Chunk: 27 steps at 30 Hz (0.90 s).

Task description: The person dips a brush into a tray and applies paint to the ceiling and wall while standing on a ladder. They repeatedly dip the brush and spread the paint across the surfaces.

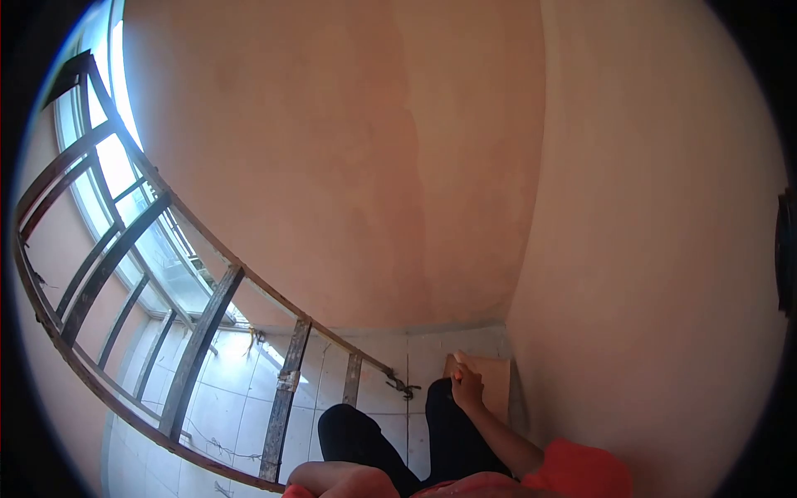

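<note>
My right hand point(467, 387) is low in the view, right of centre, beside my right knee. Its fingers are closed round a small thing with a pale and orange part showing; what it is I cannot make out. Just behind and to the right of this hand is a flat tan panel point(496, 383) near the corner of the walls. Part of my bent left arm point(342, 476) shows at the bottom edge, but my left hand is out of sight.
A worn ladder point(286, 382) curves across the left side, close to my left knee. Behind it is a bright window point(158, 241). White tiles point(220, 407) with scattered wire cover the floor. Plain pinkish walls point(332, 166) rise ahead and on the right.
</note>
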Each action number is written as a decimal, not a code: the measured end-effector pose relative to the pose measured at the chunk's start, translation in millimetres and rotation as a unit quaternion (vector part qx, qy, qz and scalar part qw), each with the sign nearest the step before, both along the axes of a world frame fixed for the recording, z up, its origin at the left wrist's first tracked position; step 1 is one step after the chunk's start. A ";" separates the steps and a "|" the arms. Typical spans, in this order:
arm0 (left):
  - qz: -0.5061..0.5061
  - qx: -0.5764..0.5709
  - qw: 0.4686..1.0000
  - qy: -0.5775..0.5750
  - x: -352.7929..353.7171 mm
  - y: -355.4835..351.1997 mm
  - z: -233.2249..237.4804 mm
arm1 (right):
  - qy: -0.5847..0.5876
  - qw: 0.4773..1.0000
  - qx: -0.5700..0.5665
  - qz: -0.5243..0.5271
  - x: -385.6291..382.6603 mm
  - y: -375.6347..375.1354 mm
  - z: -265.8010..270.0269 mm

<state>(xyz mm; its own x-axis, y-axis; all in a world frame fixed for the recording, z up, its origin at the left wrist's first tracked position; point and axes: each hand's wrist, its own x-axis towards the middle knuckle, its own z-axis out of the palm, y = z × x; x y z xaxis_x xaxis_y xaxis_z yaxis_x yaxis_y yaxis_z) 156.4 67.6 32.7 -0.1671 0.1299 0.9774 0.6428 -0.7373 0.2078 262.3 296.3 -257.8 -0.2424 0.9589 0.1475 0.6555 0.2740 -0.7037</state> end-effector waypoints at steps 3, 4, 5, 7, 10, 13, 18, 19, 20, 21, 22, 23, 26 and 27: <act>0.002 0.038 0.999 0.016 -4.8 13.3 4.0 | -0.016 1.000 -0.016 -0.018 11.3 5.2 -5.3; 0.003 0.051 0.998 0.021 -6.0 16.6 5.7 | -0.012 0.999 -0.030 -0.023 16.8 1.9 -5.9; 0.005 0.066 0.997 0.029 -9.0 21.7 8.9 | 0.010 0.999 -0.027 -0.020 20.2 0.1 -4.8; 0.010 0.102 0.994 0.045 -15.8 33.3 16.5 | 0.036 0.999 -0.024 -0.013 24.3 -3.0 5.1; 0.014 0.159 0.985 0.064 -21.0 51.7 31.8 | 0.014 0.997 -0.062 -0.041 20.8 -1.8 -2.6; 0.021 0.204 0.976 0.071 -22.5 64.5 44.5 | 0.027 0.998 -0.047 -0.040 17.8 -4.4 1.3; 0.022 0.221 0.972 0.082 -22.7 63.4 45.8 | -0.001 0.994 -0.107 -0.027 12.4 -2.5 -7.5; 0.027 0.221 0.971 0.086 -24.2 61.1 45.2 | -0.003 0.994 -0.108 -0.022 12.2 -3.2 -7.6; 0.033 0.221 0.971 0.090 -26.3 58.4 44.5 | -0.004 0.993 -0.118 -0.028 12.4 -3.3 -6.8; 0.042 0.221 0.970 0.094 -28.9 54.6 43.6 | -0.005 0.991 -0.128 -0.032 11.7 -4.6 -4.1; 0.053 0.220 0.969 0.099 -31.9 50.1 42.4 | -0.008 0.991 -0.130 -0.020 11.5 -4.9 -4.6; 0.063 0.219 0.968 0.105 -34.9 45.5 41.4 | -0.006 0.993 -0.117 -0.024 12.1 -4.0 -5.3; 0.086 0.216 0.965 0.120 -40.6 35.9 38.8 | -0.016 0.993 -0.111 -0.031 9.0 -2.5 -5.0; 0.091 0.216 0.964 0.124 -41.6 34.0 37.9 | -0.027 0.992 -0.114 -0.042 8.2 -1.4 -4.8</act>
